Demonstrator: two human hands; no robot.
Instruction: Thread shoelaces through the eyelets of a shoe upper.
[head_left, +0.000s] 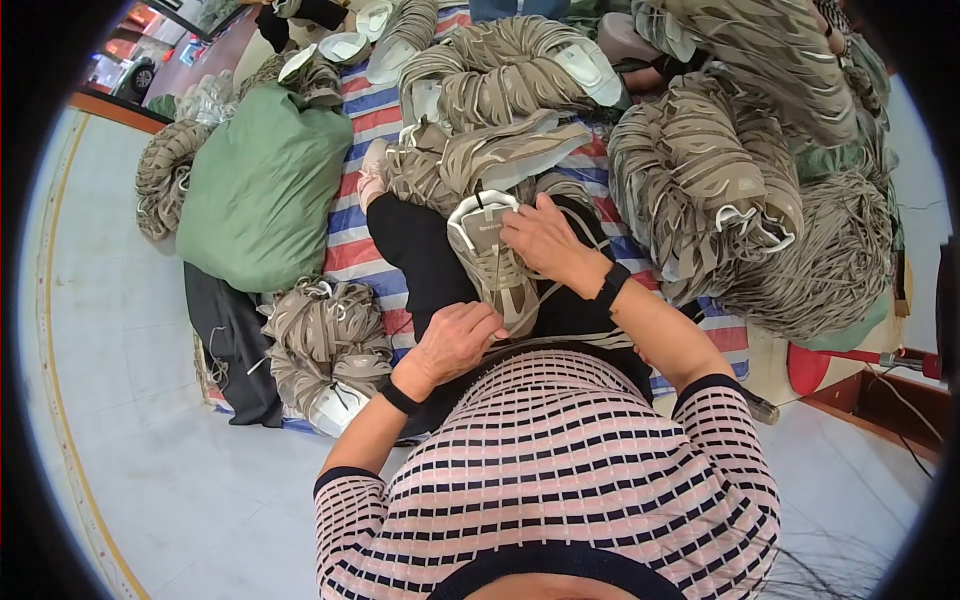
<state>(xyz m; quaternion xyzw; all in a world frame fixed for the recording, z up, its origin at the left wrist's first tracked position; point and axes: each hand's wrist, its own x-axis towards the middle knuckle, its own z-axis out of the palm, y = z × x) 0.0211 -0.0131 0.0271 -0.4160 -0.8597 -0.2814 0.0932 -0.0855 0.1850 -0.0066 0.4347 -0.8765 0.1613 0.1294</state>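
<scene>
A beige-brown shoe upper (515, 300) lies across my lap, its white-lined collar facing away from me and its toe toward me. My right hand (548, 240) grips its tongue and collar on the right side, with fingers curled over the edge. Low on the left side of the upper, my left hand (455, 342) is closed in a pinch near the toe. Whatever its fingertips hold is too small to make out. Just beyond my lap rests a pile of similar uppers (500, 150), partly folded into one another.
Striped red, white and blue sheeting (355, 235) covers the floor. Bundled uppers lie at front left (325, 335), far middle (500, 70) and right (700, 180). A stuffed green sack (265, 190) stands left. A heap of brown laces (815, 255) sits right. Another person's hand (640, 80) shows beyond.
</scene>
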